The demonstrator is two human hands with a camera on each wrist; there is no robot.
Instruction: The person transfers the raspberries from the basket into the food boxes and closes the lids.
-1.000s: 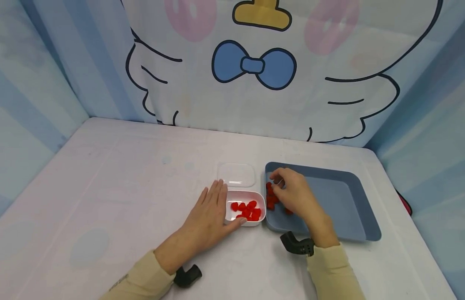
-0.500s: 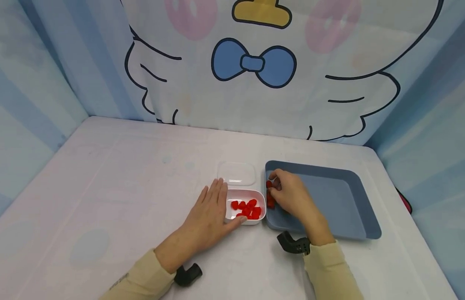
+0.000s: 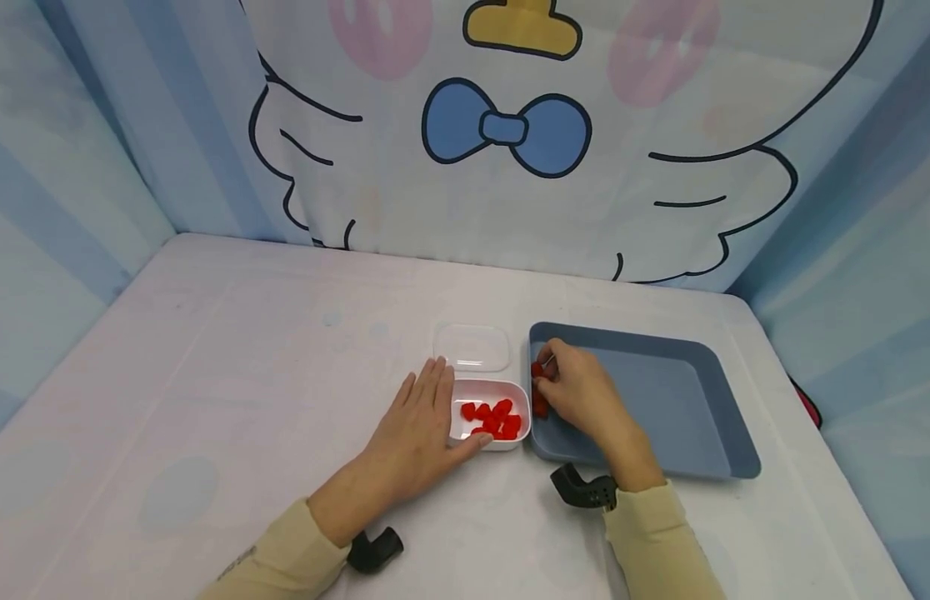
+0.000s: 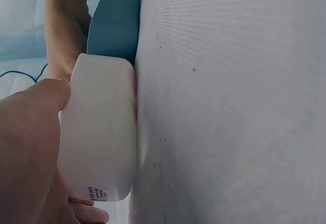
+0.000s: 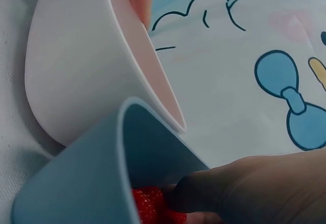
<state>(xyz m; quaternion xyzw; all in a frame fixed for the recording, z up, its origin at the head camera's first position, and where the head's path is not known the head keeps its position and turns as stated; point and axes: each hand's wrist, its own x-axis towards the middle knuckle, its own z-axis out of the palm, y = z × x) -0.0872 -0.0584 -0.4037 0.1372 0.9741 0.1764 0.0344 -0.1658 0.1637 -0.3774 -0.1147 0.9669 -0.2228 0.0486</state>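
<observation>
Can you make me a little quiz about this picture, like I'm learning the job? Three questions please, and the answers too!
1. Pick one: which hand reaches into the blue-grey tray? A) left B) right
2. True or false: the clear lid lies on the table, off the white box.
3. Fill in the colour: the pieces in the white box are ____.

Key:
1. B, the right hand.
2. True.
3. Red.

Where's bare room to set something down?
Bare: pale tabletop left of the left hand; right half of the blue-grey rectangular tray. Crowded: the tray's left end, with right hand and red bumpy pieces, beside the white rounded box.
</observation>
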